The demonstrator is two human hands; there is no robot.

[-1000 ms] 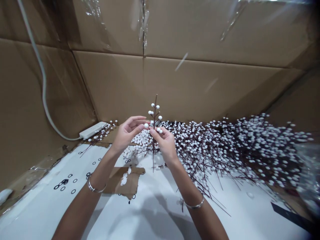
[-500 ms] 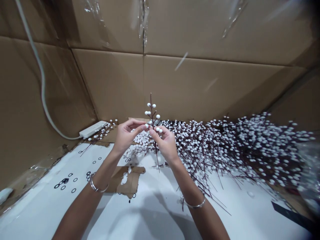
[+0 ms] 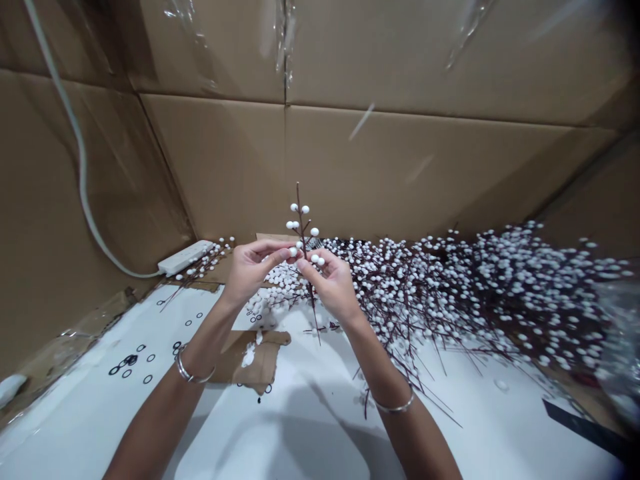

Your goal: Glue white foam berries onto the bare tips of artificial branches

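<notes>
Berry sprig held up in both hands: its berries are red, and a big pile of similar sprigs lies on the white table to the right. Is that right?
Not quite. The head view shows white berries, not red, on the berry sprig. The left hand and right hand hold it; the pile lies to the right on the white table.
</notes>
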